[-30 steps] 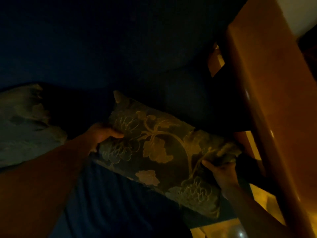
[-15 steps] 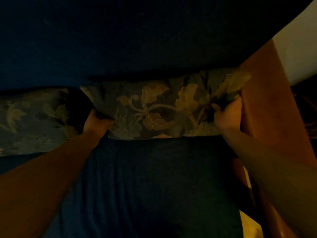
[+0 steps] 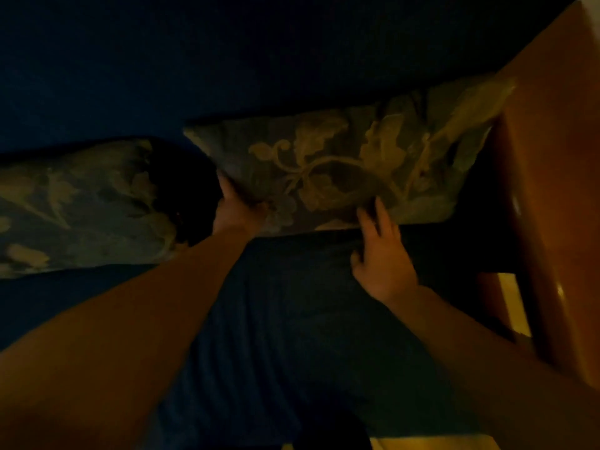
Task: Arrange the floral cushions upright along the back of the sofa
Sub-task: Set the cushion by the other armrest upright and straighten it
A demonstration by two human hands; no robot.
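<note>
The scene is very dim. A floral cushion point(image 3: 341, 170) stands upright against the dark blue sofa back point(image 3: 227, 60), its right corner touching the wooden armrest point(image 3: 552, 190). My left hand point(image 3: 237, 209) grips the cushion's lower left edge. My right hand point(image 3: 381, 254) lies flat with fingers apart on the seat, its fingertips touching the cushion's bottom edge. A second floral cushion point(image 3: 81, 206) leans against the sofa back on the left, with a dark gap between the two.
The dark blue seat point(image 3: 276, 336) stretches toward me between my arms. The wooden armrest closes off the right side, with a lit yellow floor strip point(image 3: 516, 303) beside it.
My right hand has let go of the cushion's right end and moved down-left to its bottom edge. The cushion sits a little further right, against the armrest. My left hand still holds it.
</note>
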